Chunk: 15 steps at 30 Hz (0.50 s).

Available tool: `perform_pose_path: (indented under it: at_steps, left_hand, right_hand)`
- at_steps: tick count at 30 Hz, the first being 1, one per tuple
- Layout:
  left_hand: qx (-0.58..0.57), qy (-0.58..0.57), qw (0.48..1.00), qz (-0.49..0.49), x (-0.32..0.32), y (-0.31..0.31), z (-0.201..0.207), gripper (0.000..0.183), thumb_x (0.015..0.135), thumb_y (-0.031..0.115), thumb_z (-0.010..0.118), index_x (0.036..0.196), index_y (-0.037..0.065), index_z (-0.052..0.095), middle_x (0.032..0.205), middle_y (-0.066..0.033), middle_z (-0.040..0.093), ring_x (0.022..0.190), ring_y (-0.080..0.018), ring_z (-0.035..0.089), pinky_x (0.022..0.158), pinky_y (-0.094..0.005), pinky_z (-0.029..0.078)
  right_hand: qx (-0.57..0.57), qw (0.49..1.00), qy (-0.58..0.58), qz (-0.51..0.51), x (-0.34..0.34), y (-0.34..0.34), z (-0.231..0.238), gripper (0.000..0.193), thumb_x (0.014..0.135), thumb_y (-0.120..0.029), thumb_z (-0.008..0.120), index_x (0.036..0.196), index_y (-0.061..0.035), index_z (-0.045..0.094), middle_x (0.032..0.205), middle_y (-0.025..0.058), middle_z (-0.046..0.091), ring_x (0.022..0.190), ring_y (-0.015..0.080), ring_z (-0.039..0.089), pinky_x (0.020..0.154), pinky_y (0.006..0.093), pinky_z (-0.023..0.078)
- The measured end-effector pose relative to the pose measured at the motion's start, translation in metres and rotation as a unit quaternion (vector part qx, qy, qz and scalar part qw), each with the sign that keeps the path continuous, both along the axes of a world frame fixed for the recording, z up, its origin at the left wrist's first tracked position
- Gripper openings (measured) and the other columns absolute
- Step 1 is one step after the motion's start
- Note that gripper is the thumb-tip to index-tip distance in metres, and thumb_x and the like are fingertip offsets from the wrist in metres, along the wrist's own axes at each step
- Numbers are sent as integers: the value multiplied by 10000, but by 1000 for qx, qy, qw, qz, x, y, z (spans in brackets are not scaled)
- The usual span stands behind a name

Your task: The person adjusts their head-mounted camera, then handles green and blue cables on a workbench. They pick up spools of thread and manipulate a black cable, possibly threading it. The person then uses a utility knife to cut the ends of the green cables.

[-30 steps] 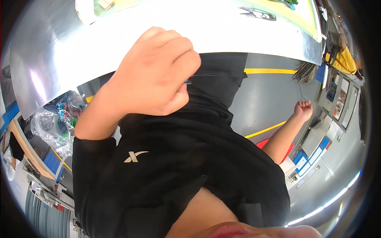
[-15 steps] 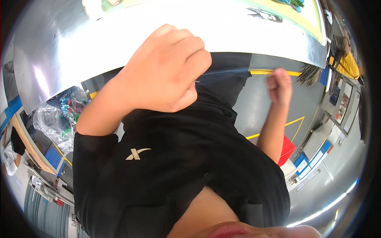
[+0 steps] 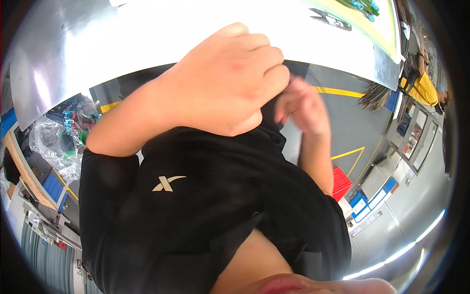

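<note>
My left hand [image 3: 235, 81] is closed in a fist above the front edge of the metal-topped table [image 3: 147, 44], its back towards the view. The curled fingers hide whatever is inside. Close against its knuckles is my right hand [image 3: 306, 108], slightly blurred, with the fingers bent inward. What the right fingers grip, if anything, cannot be made out. Farther back on the bright tabletop lies a small black-and-white hand tool, perhaps snips [image 3: 332, 19].
Green and blue pieces [image 3: 361, 6] lie on a yellow-edged mat at the far right. Clear plastic bags [image 3: 56, 142] with coloured items sit at left. A red crate [image 3: 341, 183] stands at right, below a bundle of thin strands [image 3: 376, 95]. A person in yellow [image 3: 425, 90] is farther off.
My right hand has come left and up against the left hand. The thin strand that stretched between them no longer shows. My left fist has shifted right.
</note>
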<state>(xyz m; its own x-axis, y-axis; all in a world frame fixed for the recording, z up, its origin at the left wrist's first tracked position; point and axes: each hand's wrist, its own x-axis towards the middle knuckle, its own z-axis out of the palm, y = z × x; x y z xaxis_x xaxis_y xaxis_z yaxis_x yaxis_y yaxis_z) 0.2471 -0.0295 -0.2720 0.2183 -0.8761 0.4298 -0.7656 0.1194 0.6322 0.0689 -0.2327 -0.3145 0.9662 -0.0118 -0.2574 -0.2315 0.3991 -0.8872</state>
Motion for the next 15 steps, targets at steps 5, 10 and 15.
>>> perform_pose_path:
  at_steps: [5,10,15]
  left_hand:
    - [-6,-10,1000,24,2,7,0,362,509,80,649,857,63,552,874,-99,531,823,-311,553,752,-417,434]
    - [2,-19,999,33,7,11,0,338,515,66,634,842,67,550,860,-98,530,808,-309,549,746,-413,431]
    - [-27,2,999,32,16,18,-5,320,505,63,631,813,72,541,835,-96,526,793,-310,544,736,-411,426]
  right_hand:
    - [-57,997,44,3,-21,-37,5,244,971,-266,665,856,-51,659,685,23,637,512,87,479,487,273,392]
    - [-345,728,335,-489,-188,-263,-55,207,973,-318,634,1022,-129,701,704,-56,517,553,64,410,492,272,324]
    - [-40,674,170,-718,-349,-362,-3,234,1043,-248,475,831,-161,527,607,-84,373,482,78,327,464,254,308]
